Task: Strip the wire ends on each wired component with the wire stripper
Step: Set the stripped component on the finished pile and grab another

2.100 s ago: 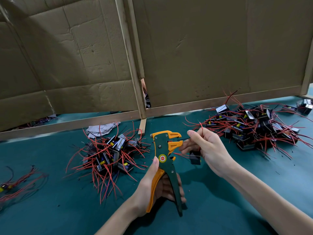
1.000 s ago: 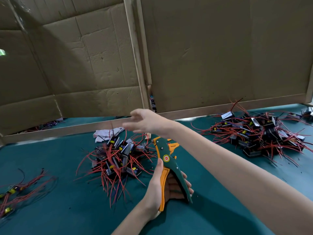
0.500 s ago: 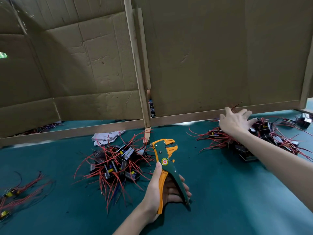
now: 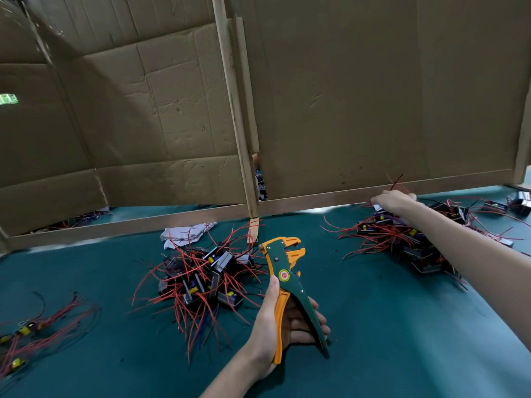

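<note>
Teal matting covers the bench, and low in the middle of it we see the left hand held up with the forearm coming in from the bottom edge. Its thumb lies straight along the orange handle while the fingers curl round the green one, so the hand grips the wire stripper by both handles, which stand spread apart.

The tool's long axis runs from the handle ends near us up and away to the head, leaning a little to the left. The head is the far, upper end. Its orange jaws face right, toward the farther heap, and they stand parted with nothing between them. The stripper is just beside the central heap of wired components — black blocks bristling with red leads — and well apart from the right-hand heap.

The right arm stretches long across the matting from the right edge, nearly straight. The right hand rests palm down on the far top of that right-hand heap, close to the wooden rail at the foot of the cardboard screen. Its fingers bend down over the leads, but the hand is blurred, and we cannot tell whether they pinch a component or only touch the heap.

A crumpled grey scrap lies behind the central heap, and a thinner scatter of red-wired parts sits at the far left.
</note>
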`<state>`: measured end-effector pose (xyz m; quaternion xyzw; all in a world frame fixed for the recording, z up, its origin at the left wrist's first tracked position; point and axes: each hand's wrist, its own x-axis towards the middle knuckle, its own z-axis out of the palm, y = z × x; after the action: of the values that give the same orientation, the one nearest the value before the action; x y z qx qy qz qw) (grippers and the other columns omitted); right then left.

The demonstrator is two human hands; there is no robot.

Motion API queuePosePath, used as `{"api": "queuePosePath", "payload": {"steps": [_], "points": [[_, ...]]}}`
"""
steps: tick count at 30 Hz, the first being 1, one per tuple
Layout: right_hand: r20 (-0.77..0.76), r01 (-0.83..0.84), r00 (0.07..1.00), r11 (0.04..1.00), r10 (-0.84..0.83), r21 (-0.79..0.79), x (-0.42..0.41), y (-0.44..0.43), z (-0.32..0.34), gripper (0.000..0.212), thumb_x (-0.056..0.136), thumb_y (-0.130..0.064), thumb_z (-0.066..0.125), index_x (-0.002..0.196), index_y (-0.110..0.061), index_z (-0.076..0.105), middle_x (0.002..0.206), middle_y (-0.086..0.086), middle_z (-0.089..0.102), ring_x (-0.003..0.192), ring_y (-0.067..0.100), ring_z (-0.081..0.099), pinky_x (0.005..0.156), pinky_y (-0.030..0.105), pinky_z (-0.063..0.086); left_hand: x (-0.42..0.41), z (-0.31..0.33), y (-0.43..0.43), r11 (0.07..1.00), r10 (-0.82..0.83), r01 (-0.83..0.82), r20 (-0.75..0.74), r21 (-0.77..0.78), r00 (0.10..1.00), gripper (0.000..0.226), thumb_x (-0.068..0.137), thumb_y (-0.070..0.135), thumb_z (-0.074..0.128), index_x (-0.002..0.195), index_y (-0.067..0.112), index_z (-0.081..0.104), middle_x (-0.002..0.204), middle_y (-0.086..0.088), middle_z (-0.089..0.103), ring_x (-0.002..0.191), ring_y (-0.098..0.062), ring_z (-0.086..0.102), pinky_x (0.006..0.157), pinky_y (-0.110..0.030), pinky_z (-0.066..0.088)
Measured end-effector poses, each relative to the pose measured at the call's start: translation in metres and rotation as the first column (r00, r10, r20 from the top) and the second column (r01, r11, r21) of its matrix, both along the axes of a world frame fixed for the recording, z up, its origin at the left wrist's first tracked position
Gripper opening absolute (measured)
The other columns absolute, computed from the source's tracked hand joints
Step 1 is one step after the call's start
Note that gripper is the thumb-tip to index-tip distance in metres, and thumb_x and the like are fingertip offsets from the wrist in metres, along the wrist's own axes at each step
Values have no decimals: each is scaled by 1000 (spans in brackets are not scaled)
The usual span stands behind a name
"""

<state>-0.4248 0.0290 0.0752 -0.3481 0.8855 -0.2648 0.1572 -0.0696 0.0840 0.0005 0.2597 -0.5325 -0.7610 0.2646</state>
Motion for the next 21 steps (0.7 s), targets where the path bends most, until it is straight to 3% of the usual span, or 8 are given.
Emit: {"api": "queuePosePath", "payload": {"steps": [4, 6, 8, 11, 15, 17, 19, 21], "points": [[38, 66, 998, 923, -56, -378, 10, 1, 10, 49, 96, -29, 51, 140, -10, 46, 149, 12, 40, 141, 31, 20, 112, 47, 20, -1, 0, 0, 1000, 1, -1, 0, 15, 1000, 85, 79, 73, 30, 90, -2, 67, 89, -29, 64, 86, -42, 66, 84, -51, 54], [-12, -5, 1000, 810, -2, -586, 25, 5, 19, 45, 96, -25, 55, 137, -7, 51, 144, 12, 45, 135, 29, 34, 112, 45, 27, -2, -1, 0, 1000, 0, 0, -5, 19, 1000, 85, 80, 73, 30, 91, -3, 66, 90, -29, 65, 86, -42, 66, 83, -50, 54], [111, 30, 991, 672, 77, -740, 42, 10, 26, 32, 95, -19, 58, 122, -3, 63, 124, 12, 60, 119, 28, 53, 101, 38, 42, -2, -3, 0, 1000, 3, -3, -12, 15, 1000, 85, 80, 72, 29, 93, -5, 64, 89, -29, 65, 85, -41, 66, 86, -53, 53], [323, 92, 900, 597, 292, -797, 66, 23, 24, 11, 94, -6, 58, 102, -4, 66, 93, 10, 68, 92, 27, 64, 82, 33, 54, -2, -3, 1, 1000, 21, -21, -28, 7, 999, 86, 79, 71, 29, 95, -6, 63, 87, -28, 65, 83, -40, 66, 87, -55, 52], [457, -30, 690, 652, 562, -757, 91, 51, -1, 23, 93, 7, 52, 112, -5, 48, 77, 16, 68, 62, 18, 65, 47, 21, 49, -2, -2, 2, 998, 70, -70, -39, 3, 997, 85, 78, 70, 28, 94, -6, 64, 86, -29, 66, 82, -41, 67, 80, -48, 56], [451, -160, 641, 683, 621, -713, 96, 65, -20, 17, 93, 5, 52, 106, -5, 55, 72, 12, 69, 67, 19, 65, 59, 23, 51, -2, -1, 2, 994, 106, -106, -39, -6, 994, 84, 78, 69, 28, 93, -5, 64, 86, -28, 67, 82, -42, 67, 77, -46, 57], [478, -172, 603, 689, 639, -704, 98, 77, -35, 7, 90, -2, 55, 93, -1, 62, 69, 12, 66, 71, 25, 62, 85, 37, 52, -2, -1, 3, 991, 131, -132, -38, -10, 991, 84, 77, 69, 29, 93, -5, 65, 87, -29, 67, 84, -43, 68, 77, -46, 57], [495, -180, 580, 694, 647, -697, 100, 88, -41, 10, 85, -9, 60, 83, -1, 64, 68, 14, 64, 70, 25, 61, 89, 39, 51, -2, -2, 3, 991, 136, -136, -41, -12, 990, 84, 78, 70, 29, 93, -5, 66, 88, -29, 67, 86, -44, 67, 79, -47, 56]]}}
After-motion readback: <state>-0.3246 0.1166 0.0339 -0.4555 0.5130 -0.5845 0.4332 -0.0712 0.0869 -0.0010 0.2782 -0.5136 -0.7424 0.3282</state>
